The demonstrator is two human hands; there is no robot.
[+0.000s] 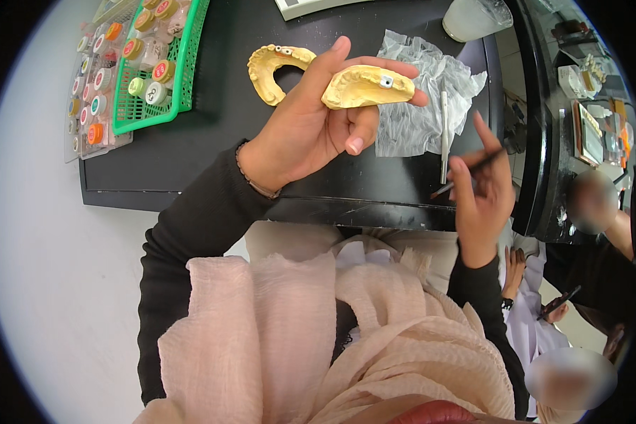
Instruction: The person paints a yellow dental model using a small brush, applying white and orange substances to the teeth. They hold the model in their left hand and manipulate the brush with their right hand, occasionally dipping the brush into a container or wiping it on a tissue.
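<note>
We've prob. got a bit of brush work on the go, w/ the brush kept off the model for now. Next move calls for a still model and a light, neat brush tip, b/c the white tooth [386,82] is v. small.

Our L hand [307,131] is half open, palm up, w/ the yellow tooth model [360,97] sitting in it. Two fingertips poke out past the model's far end. That model is up in the air, at the L edge of the wrinkly sheet [408,134] as we see it.

Our R hand [484,201] is just R of the sheet, on our side. Its fingers bend loosely round a thin dark brush [486,160], tip pointing down-L; one finger sticks up. It's blurry, so we can't tell how tight the hold is.

The other yellow model [265,71] lies L of the sheet. A white stick [444,134] lies on the sheet's R part, poking out past its near edge.
</note>
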